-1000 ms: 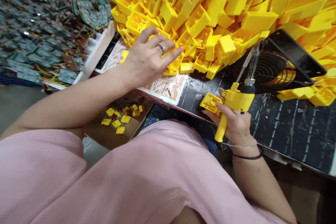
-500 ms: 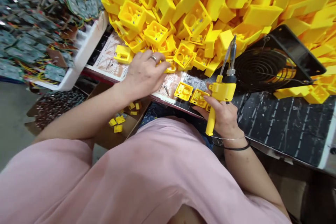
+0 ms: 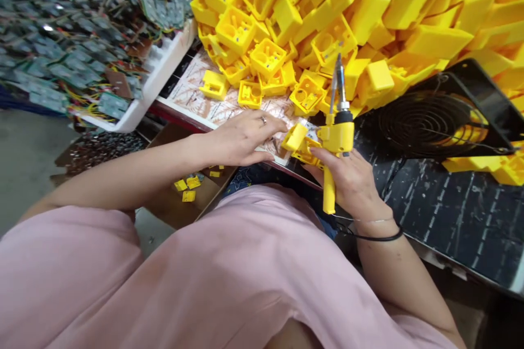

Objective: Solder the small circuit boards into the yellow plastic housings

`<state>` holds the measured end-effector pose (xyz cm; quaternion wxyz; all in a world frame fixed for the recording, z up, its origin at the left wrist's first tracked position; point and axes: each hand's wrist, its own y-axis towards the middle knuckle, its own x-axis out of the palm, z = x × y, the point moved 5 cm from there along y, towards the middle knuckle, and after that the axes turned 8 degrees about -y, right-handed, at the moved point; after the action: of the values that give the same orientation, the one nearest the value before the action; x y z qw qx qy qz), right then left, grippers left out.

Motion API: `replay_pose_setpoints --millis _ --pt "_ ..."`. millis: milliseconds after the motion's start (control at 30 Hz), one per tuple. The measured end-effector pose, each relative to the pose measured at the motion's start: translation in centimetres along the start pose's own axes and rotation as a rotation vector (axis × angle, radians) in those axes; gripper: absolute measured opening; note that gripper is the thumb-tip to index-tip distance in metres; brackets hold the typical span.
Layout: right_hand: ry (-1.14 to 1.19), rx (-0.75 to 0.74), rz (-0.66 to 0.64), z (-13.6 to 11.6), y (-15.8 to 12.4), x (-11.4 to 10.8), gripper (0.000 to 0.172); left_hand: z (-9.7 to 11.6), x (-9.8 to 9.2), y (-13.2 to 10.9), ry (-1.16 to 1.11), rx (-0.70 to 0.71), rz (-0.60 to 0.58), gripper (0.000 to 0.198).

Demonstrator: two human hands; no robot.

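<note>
My right hand (image 3: pixel 354 180) is wrapped round a yellow soldering gun (image 3: pixel 339 136), whose metal tip points up and away from me. Its fingers also reach an open yellow plastic housing (image 3: pixel 306 154) at the table's front edge. Against that one leans a second small yellow housing (image 3: pixel 295 136), tilted. My left hand (image 3: pixel 243 136), a ring on one finger, has thumb and fingers apart, with the fingertips just left of the tilted housing; whether they touch it I cannot tell. Beyond the hand, another yellow housing (image 3: pixel 249 94) lies on the patterned sheet.
A large heap of yellow housings (image 3: pixel 286 16) covers the back of the table. To the right stands a black fan (image 3: pixel 417 114). At left, a white foam tray (image 3: pixel 141 92) holds many circuit boards with wires. Below the edge is a cardboard box (image 3: pixel 167 207) with yellow pieces.
My left hand has come from the heap's edge toward me and right, and a tilted housing now lies by its fingertips. My right hand keeps the soldering gun. The view has shifted slightly.
</note>
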<state>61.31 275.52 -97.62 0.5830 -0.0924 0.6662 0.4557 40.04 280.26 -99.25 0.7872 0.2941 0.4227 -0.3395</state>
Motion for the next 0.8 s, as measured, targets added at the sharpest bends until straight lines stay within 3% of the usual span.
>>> replay_pose_setpoints --millis 100,267,367,500,633,733,800 --pt "0.065 0.025 0.003 0.3 -0.2 0.1 0.040 -0.3 0.8 1.2 -0.039 -0.001 0.077 0.072" --pt "0.088 0.068 -0.019 0.2 -0.4 0.2 0.042 0.4 1.0 3.3 -0.002 0.020 0.021 0.062" --pt "0.091 0.088 -0.031 0.3 -0.7 0.1 0.045 0.8 0.1 2.8 0.148 0.021 -0.067 0.075" --pt "0.070 0.080 -0.038 0.7 -1.1 -0.3 0.046 -0.1 -0.5 1.1 0.052 -0.007 -0.062 0.090" --pt "0.047 0.062 -0.009 1.0 -1.6 -0.4 0.061 -1.2 0.6 1.0 -0.029 -0.096 0.008 0.082" --pt "-0.016 0.056 0.033 1.6 -2.1 0.0 0.060 -0.2 1.7 2.4 -0.028 -0.109 -0.029 0.079" --pt "-0.028 0.124 0.013 2.6 -2.5 0.5 0.053 1.0 1.6 3.0 -0.021 -0.044 -0.036 0.080"
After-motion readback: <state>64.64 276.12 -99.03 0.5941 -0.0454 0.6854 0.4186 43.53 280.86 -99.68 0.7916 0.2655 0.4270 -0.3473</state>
